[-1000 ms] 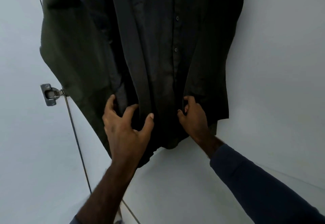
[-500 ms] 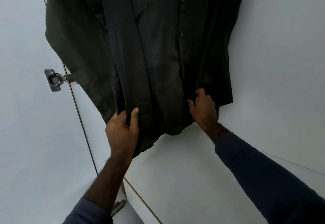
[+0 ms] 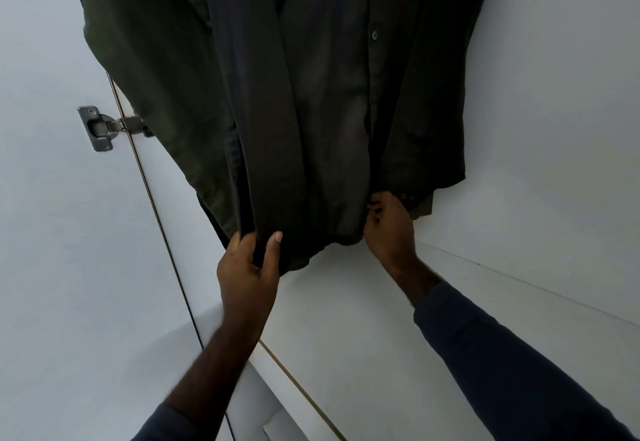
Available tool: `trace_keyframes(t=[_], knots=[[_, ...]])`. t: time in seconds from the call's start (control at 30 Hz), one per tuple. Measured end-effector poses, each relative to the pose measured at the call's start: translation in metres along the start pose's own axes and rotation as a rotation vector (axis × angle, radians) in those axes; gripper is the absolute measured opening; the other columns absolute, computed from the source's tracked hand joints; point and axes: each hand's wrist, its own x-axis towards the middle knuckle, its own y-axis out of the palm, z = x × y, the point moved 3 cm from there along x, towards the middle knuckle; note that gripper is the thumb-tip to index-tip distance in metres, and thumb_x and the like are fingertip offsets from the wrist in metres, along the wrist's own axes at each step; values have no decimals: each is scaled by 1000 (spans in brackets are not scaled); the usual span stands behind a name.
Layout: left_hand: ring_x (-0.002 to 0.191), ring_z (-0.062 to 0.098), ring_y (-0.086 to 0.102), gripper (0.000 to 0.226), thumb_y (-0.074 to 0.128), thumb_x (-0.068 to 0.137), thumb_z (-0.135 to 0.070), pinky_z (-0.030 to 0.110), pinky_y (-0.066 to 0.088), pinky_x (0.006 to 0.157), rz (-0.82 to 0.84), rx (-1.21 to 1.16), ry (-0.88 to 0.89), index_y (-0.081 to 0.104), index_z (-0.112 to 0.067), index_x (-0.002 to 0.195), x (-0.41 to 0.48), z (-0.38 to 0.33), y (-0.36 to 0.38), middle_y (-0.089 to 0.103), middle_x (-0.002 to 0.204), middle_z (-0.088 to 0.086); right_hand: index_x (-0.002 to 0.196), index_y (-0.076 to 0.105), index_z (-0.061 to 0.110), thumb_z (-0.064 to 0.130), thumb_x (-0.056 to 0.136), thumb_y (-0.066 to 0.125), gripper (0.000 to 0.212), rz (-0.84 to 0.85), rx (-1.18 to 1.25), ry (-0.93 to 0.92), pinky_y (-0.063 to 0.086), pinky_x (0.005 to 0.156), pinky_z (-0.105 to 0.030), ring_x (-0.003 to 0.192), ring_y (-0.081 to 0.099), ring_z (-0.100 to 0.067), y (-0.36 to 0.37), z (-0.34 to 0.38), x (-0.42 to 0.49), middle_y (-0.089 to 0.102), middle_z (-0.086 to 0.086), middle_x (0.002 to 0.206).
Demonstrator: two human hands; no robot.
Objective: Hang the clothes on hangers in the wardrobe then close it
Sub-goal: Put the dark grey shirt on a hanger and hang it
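The dark shirt point(image 3: 311, 94) is hung inside the wardrobe point(image 3: 536, 129), its hanger out of view. Its hem is pinched at seven o'clock between thumb and fingers of the left hand point(image 3: 247, 274), and at five o'clock it is gripped by the curled fingers of the right hand point(image 3: 389, 226). Were the hem pulled down too hard, the shirt could be dragged off its hanger; loose fabric could be trapped near the hinge point(image 3: 104, 128) when the door point(image 3: 52, 233) is shut. A green garment point(image 3: 138, 60) is also held in the wardrobe, at ten o'clock behind the shirt.
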Motion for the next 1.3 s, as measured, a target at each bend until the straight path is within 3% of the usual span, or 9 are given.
trace_keyframes(t=[0.1,0.2,0.37,0.43,0.53,0.63,0.83,1.07,1.3], knots=[[64,1,52,16,64,91,-28,4,37,57,37,7,-37,59,-14,86,-11,8,-1,49,71,-10,103,63,12,11,90,61,13,9,8,27,54,79,-45,90,64,-24,3,-8,-15,67,-6,97],[68,2,55,16,67,90,-32,9,37,54,106,32,-94,55,-23,83,-27,19,-3,52,71,-12,104,63,10,8,88,66,17,-6,32,82,55,79,-43,90,64,-24,1,-12,-34,68,-7,98],[69,2,61,17,64,90,-41,31,51,65,310,94,-225,61,-29,78,-53,44,1,65,84,-14,106,63,8,7,90,63,16,24,57,184,47,80,-27,93,64,-24,3,-4,-73,67,-5,100],[69,3,61,17,63,91,-40,30,51,66,396,132,-244,63,-27,79,-65,52,-6,66,84,-12,110,63,9,14,91,64,20,159,0,226,47,82,-25,98,64,-23,14,4,-98,66,-5,106],[73,8,61,16,63,91,-37,30,51,67,514,202,-238,64,-24,80,-90,69,-27,67,86,-9,121,59,15,34,92,65,35,408,-134,305,51,94,-38,107,62,-22,31,17,-144,64,-5,119],[78,15,62,17,62,91,-35,32,50,69,615,290,-234,66,-20,86,-117,86,-62,66,87,-6,125,55,19,42,92,63,41,516,-274,282,46,100,-43,117,57,-24,43,39,-188,61,-4,126],[86,21,63,23,60,92,-38,29,45,70,715,395,-251,66,-18,100,-181,119,-185,67,98,-1,122,59,16,35,93,61,35,546,-319,66,46,97,-42,116,55,-26,75,124,-310,63,-4,123],[95,21,62,33,58,93,-43,31,48,74,693,555,-484,63,-17,113,-266,162,-361,66,105,1,125,55,18,38,96,56,36,883,-367,13,41,101,-41,121,51,-26,152,197,-472,58,-4,129],[106,24,59,34,60,92,-40,34,46,81,547,748,-777,62,-15,115,-337,203,-554,65,113,3,125,54,17,40,94,57,38,1216,-354,-190,40,97,-41,118,52,-28,247,300,-623,56,-6,127]])
